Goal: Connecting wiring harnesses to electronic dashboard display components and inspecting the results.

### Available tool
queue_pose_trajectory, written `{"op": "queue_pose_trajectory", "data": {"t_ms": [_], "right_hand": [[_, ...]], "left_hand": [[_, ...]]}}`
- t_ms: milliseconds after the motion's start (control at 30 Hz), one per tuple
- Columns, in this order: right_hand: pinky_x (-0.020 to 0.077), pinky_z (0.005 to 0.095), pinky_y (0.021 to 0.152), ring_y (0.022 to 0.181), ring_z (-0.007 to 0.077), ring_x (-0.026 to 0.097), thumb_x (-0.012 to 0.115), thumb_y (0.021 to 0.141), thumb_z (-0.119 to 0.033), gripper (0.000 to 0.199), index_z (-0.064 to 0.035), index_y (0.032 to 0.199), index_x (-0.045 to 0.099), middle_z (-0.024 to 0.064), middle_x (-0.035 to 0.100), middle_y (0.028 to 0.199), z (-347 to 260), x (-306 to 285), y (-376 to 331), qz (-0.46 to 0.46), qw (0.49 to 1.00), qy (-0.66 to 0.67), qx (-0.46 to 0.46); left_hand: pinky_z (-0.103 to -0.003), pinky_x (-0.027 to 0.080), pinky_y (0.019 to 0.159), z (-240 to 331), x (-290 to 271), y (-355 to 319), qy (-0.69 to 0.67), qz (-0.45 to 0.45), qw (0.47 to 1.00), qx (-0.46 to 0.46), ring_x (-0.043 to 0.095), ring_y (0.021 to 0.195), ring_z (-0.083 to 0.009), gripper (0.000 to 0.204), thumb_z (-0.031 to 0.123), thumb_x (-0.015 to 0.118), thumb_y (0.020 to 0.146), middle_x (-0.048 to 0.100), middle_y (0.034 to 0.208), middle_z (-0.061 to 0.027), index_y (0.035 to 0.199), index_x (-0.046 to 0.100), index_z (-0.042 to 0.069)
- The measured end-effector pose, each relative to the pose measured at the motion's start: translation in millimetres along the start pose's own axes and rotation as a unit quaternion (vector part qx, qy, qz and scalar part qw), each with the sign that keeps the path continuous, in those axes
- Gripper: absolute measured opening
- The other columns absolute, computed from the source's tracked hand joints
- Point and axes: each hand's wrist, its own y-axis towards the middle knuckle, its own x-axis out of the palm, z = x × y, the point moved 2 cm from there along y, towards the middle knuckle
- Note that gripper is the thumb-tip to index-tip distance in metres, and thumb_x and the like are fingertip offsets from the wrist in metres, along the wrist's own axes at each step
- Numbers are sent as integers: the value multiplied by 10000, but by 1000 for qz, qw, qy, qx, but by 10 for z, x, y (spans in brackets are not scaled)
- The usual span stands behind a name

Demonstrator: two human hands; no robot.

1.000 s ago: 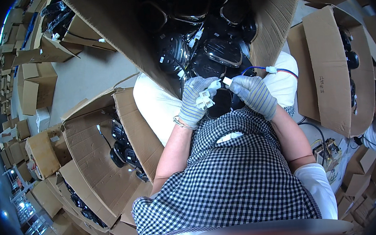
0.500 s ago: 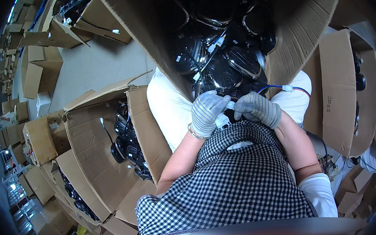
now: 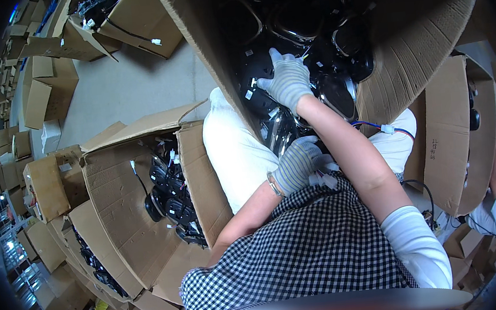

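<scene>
Inside the big cardboard box [image 3: 203, 47] that leans open in front of the person, the right hand [image 3: 286, 81] lies spread flat, fingers wide, on a heap of glossy black parts [image 3: 306, 14] with rounded, chrome-edged frames. It wears a pale striped work glove and presses on the pile without closing around any piece. The bare right forearm runs from the box down to a white sleeve [image 3: 415, 241] at the lower right.

Lower, just at the box's near edge and above the lap, the left hand [image 3: 297, 163], gloved the same way, is curled around a small white connector [image 3: 325, 178] with short leads; a metal bangle shows at the wrist. Its fingers are closed on that piece, which sits against the checked apron [image 3: 303, 250] covering the person's lap. White trousers [image 3: 233, 150] show on the left knee.

A red and blue wire with a white plug [image 3: 386, 129] hangs over the right knee, near the right forearm but apart from both hands.

Left of the person, a second open carton [image 3: 116, 196] on the floor holds more black parts [image 3: 172, 203] with a thin cable. Further cartons [image 3: 44, 184] stand stacked along the left edge, and another open one [image 3: 130, 23] sits across the grey floor [image 3: 124, 89]. To the right, a flattened cardboard flap [image 3: 452, 131] stands upright, and another person's white sleeve [image 3: 492, 216] shows behind it.
</scene>
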Motion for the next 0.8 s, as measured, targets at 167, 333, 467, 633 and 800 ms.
{"op": "queue_pose_trajectory", "data": {"t_ms": [167, 333, 467, 633, 800], "right_hand": [[456, 396, 812, 982, 284, 541, 699, 679, -144, 620, -36, 1251, 486, 170, 543, 1057, -131, -273, -610, 293, 918, 33, -265], [479, 330, 788, 980, 213, 572, 560, 761, -183, 311, -95, 1057, 597, 65, 576, 1104, 86, 50, -955, 95, 896, -129, -414], [477, 366, 848, 1071, 282, 554, 550, 780, -118, 235, -25, 985, 619, 118, 584, 1136, 399, -119, -1116, 18, 885, 6, -466], [477, 368, 820, 944, 307, 596, 489, 912, -206, 255, 7, 1012, 587, 184, 594, 1014, 1193, -332, -1725, -75, 931, 276, -228], [481, 306, 709, 734, 187, 614, 473, 937, -278, 302, -19, 943, 630, 87, 623, 782, 1494, -643, -2151, -302, 900, 298, -95]], "left_hand": [[-364, 417, 925, -27, 205, -159, -58, -78, 994, -42, 500, 1120, -285, 272, 213, 520, 858, 595, 1128, -82, 1089, 624, 113], [-305, 285, 1072, -42, 324, -118, -245, -163, 944, -146, 385, 1285, -207, 448, 218, 414, 931, 391, 1410, -76, 1364, 379, 110], [-322, 320, 1035, 27, 280, -149, -84, -124, 980, -135, 434, 1234, -221, 390, 207, 450, 902, 478, 1328, -79, 1282, 501, 132], [-380, 429, 775, 94, 28, -47, 21, -184, 980, -78, 567, 880, -281, 361, 203, 651, 701, 614, 912, -108, 1059, 647, 153], [-365, 422, 752, 99, 27, -54, -38, -86, 993, -71, 572, 809, -282, 368, 249, 691, 663, 625, 856, -76, 1008, 657, 128]]}}
